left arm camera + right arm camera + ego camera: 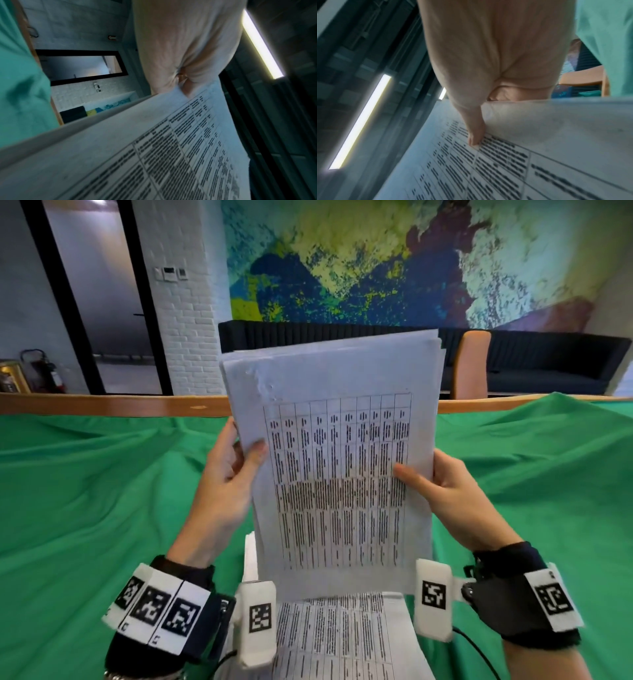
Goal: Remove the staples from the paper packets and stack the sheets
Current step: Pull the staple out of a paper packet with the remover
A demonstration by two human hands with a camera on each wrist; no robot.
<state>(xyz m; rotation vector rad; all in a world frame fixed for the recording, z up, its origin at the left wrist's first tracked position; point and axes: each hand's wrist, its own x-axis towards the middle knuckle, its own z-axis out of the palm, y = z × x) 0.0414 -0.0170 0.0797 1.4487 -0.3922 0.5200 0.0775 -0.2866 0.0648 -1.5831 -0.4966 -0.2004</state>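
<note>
A packet of sheets point(339, 474) is gripped upright by the left hand point(226, 484) and right hand point(445, 491) above a paper stack point(342, 642).

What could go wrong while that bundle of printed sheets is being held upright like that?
The bundle of sheets is held only at its side edges by the left hand and right hand; its top edges are already fanned, so sheets might slip out of the grip. It could also land crooked on the printed pile lying below.
</note>
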